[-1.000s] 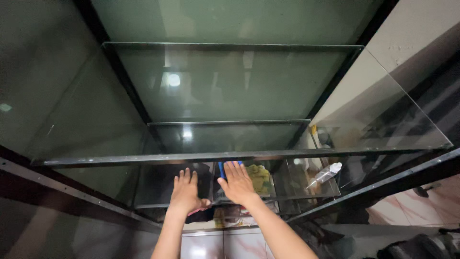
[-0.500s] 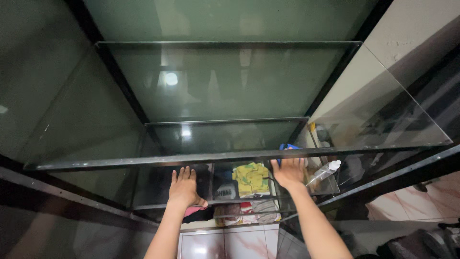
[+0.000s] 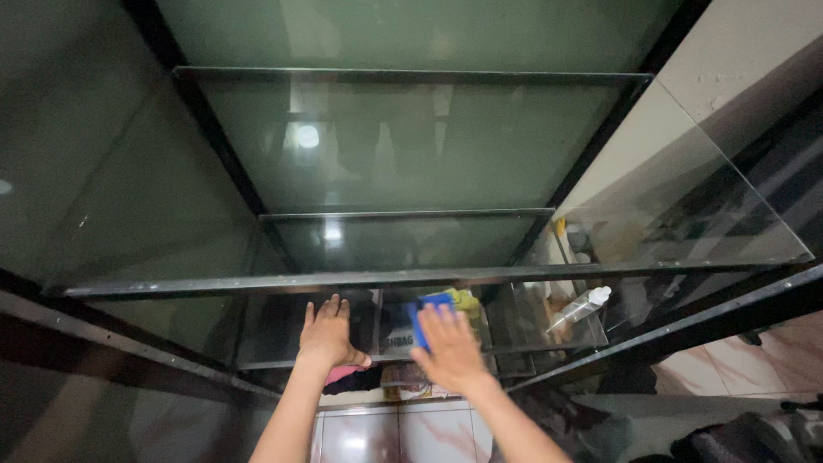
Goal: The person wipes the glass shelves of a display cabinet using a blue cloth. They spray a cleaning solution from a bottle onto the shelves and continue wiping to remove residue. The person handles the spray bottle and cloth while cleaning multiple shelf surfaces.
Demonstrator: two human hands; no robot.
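Glass shelf (image 3: 283, 343) under left hand (image 3: 328, 335), fingers flat and together, right hand (image 3: 449, 350) pressing blue cloth (image 3: 429, 312), fingers spread, spray bottle (image 3: 581, 308) nearby

Blue cloth (image 3: 431, 314) pressed flat on lower glass shelf (image 3: 283, 343).
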